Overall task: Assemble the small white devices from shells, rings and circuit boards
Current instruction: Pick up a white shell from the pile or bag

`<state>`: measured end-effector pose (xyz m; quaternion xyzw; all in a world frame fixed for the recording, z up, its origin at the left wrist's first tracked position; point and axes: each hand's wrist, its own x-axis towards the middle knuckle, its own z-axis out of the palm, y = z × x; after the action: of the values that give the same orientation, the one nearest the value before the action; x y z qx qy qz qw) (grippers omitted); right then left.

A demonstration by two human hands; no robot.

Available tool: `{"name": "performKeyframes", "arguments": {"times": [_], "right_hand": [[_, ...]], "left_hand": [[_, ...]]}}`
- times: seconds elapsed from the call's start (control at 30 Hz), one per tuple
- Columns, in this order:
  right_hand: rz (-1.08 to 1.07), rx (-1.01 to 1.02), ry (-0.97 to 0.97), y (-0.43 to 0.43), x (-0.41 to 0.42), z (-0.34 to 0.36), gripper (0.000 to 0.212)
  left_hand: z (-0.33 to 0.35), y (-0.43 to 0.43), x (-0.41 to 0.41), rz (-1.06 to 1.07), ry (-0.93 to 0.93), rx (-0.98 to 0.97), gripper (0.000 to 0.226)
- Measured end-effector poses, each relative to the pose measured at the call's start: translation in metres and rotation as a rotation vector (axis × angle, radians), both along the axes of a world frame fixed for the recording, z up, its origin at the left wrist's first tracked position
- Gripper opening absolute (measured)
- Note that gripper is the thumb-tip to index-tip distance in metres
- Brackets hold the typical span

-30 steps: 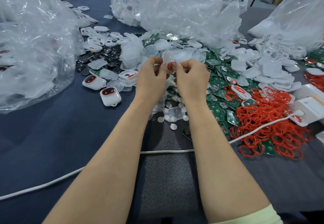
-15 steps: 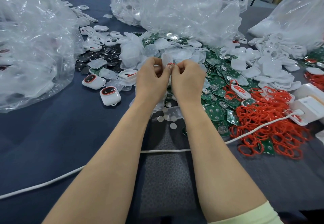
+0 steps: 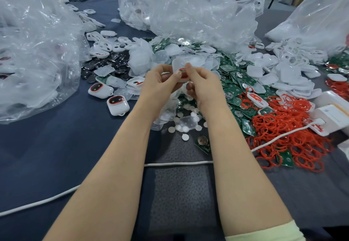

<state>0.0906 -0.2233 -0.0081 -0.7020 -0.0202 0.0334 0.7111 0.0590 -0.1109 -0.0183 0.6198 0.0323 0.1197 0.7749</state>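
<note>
Hands eased slightly apart since earlier; left hand (image 3: 160,85) and right hand (image 3: 204,85) both pinch white shell (image 3: 184,76) bearing red ring (image 3: 181,70).

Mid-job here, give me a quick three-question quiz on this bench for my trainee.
1. True or false: the red rings are piled beside the left hand.
2. Both hands grip what? A: a white shell with a red ring; B: a circuit board; C: a plastic bag.
3. Fill in: the white cable runs ___ both forearms.
Key: 1 false, they lie by the right hand; 2 A; 3 under.
</note>
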Motion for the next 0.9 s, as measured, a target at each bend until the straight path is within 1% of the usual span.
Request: {"name": "performKeyframes", "arguments": {"times": [0.1, 0.23, 0.37, 0.47, 0.67, 0.77, 0.87, 0.9], "right_hand": [[0.069, 0.112, 0.083, 0.000, 0.001, 0.002, 0.017], [0.076, 0.189, 0.119, 0.005, -0.001, 0.004, 0.015], [0.069, 0.194, 0.105, 0.007, -0.002, 0.002, 0.020], [0.057, 0.179, 0.076, 0.009, -0.001, 0.000, 0.021], [0.010, 0.051, -0.080, 0.012, 0.001, -0.005, 0.017], [0.023, 0.086, -0.059, 0.012, 0.001, -0.006, 0.019], [0.024, 0.063, -0.027, 0.012, 0.002, -0.006, 0.020], [0.022, 0.056, -0.019, 0.012, 0.002, -0.006, 0.020]], "left_hand": [[0.002, -0.001, -0.002, -0.049, 0.009, -0.075, 0.005], [0.002, -0.001, -0.002, -0.039, 0.031, -0.112, 0.005], [0.000, -0.003, 0.000, 0.011, 0.061, -0.078, 0.018], [0.000, -0.004, 0.001, 0.053, 0.074, -0.038, 0.016], [0.000, -0.002, 0.004, 0.094, 0.148, -0.103, 0.012], [0.000, -0.002, 0.003, 0.088, 0.138, -0.083, 0.015], [0.001, -0.003, 0.000, 0.049, 0.119, -0.088, 0.006], [0.001, -0.003, -0.001, 0.039, 0.116, -0.096, 0.009]]}}
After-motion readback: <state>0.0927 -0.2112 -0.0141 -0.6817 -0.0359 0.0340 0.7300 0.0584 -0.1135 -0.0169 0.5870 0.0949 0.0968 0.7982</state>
